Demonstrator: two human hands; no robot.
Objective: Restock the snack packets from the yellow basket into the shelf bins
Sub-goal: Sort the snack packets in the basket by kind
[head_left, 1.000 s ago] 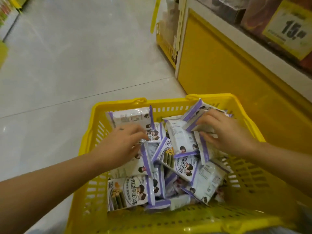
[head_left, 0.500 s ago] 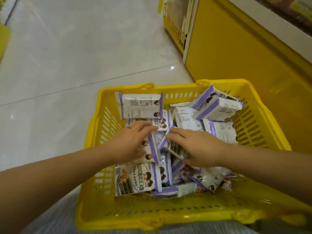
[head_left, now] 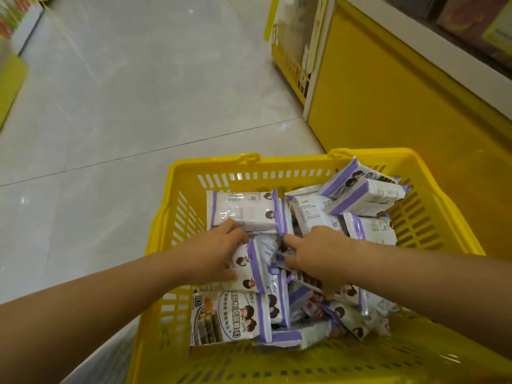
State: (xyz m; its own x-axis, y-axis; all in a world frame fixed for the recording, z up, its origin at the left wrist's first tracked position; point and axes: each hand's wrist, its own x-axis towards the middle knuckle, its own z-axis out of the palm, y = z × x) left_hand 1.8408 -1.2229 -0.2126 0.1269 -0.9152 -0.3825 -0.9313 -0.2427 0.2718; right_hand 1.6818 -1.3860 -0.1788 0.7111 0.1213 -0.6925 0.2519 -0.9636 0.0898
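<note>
- Many glossy pillow-shaped snack packets [head_left: 243,212] fill our slotted yellow basket [head_left: 249,164].
- Left hand [head_left: 216,256] pinches one packet [head_left: 250,263]; right hand [head_left: 318,256] curls round striped packet [head_left: 304,281] beneath it.

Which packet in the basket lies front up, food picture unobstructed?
The near-left corner packet, just below the left hand; the others are turned over, tilted or buried.

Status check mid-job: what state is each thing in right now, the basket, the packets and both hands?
yellow basket: upright, holding many packets.
snack packets: sealed, in a loose jumbled pile inside the basket.
left hand: grips a purple-edged packet in the middle of the pile.
purple-edged packet: held between thumb and fingers, not yet lifted clear of the pile.
right hand: fingers curled into the pile; grip unclear.
</note>
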